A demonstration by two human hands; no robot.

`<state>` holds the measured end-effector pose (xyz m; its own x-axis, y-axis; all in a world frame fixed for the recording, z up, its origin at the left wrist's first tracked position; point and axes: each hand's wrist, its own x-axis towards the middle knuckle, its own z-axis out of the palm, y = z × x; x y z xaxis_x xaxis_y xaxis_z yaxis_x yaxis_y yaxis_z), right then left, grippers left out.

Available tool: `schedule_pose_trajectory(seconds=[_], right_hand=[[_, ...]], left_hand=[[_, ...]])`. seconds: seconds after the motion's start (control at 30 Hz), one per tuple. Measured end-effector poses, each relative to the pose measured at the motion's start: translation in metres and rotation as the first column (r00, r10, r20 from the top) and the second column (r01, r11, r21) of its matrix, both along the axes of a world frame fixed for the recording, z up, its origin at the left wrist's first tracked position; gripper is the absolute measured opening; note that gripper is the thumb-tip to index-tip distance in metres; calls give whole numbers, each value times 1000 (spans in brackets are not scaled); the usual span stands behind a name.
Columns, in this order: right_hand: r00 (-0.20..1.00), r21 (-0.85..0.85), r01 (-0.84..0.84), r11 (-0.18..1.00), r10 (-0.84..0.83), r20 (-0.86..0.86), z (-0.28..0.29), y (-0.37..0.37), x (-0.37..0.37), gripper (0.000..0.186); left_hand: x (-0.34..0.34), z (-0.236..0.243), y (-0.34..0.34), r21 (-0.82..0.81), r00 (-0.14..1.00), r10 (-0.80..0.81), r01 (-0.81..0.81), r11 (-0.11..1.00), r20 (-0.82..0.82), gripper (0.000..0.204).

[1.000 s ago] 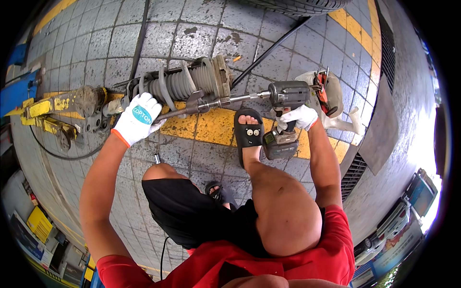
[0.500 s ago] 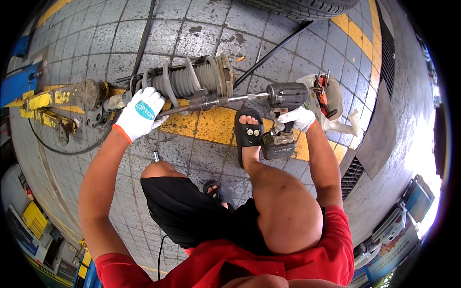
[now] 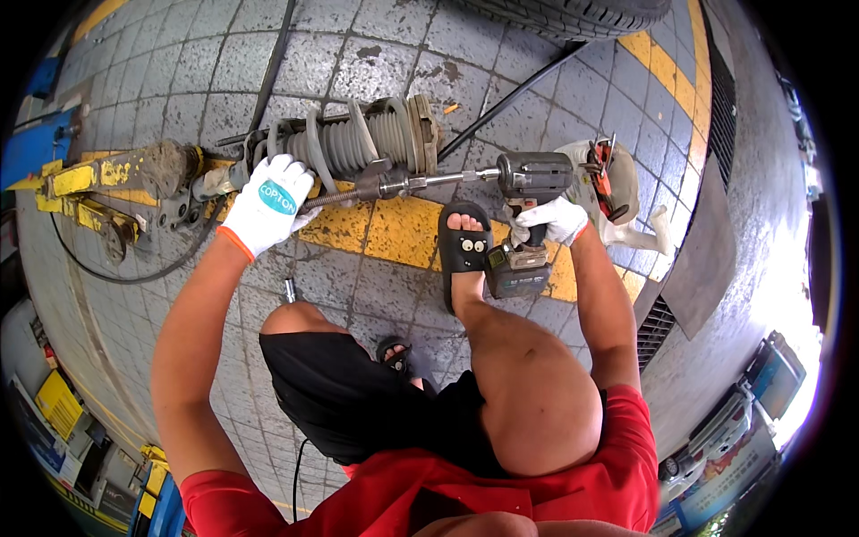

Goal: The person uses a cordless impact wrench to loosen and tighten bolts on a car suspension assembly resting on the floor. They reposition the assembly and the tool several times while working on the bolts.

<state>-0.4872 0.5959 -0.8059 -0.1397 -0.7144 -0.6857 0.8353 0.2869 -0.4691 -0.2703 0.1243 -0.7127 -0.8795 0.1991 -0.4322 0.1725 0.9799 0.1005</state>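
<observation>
My left hand (image 3: 267,204), in a white glove with orange cuff, is closed around a threaded rod (image 3: 331,199), part of a spring compressor on a grey coil-spring strut (image 3: 367,134). My right hand (image 3: 555,217), also gloved, grips the handle of a dark cordless impact wrench (image 3: 534,174), whose battery hangs below near my sandalled right foot. A silver extension (image 3: 456,176) joins the wrench to the compressor fitting. Left of the strut lies a chipped yellow jack (image 3: 98,179). Beside the wrench is a white moulded item (image 3: 631,219) with red-handled tools on it.
A tyre (image 3: 564,13) is at the top, with a black hose (image 3: 514,98) near it. A small socket (image 3: 289,289) sits by my left knee. Blue equipment (image 3: 40,148) stands far left. A drain grate (image 3: 658,327) and metal plate (image 3: 702,259) run along the right.
My left hand has shifted slightly up and right along with the rod and strut. The wrench has moved slightly left; my right hand still grips it.
</observation>
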Motion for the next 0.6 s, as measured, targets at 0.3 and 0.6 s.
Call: schedule_pose_trajectory(seconds=[0.3,0.6], right_hand=[[1000,25,3,1000,-3,12,-1,-7,7,35],[998,19,-40,999,39,49,10,-22,9,46]], left_hand=[[12,-2,-3,45,946,136,-128,991,-293,90],[39,-15,6,-15,807,528,-551,834,-264,125]])
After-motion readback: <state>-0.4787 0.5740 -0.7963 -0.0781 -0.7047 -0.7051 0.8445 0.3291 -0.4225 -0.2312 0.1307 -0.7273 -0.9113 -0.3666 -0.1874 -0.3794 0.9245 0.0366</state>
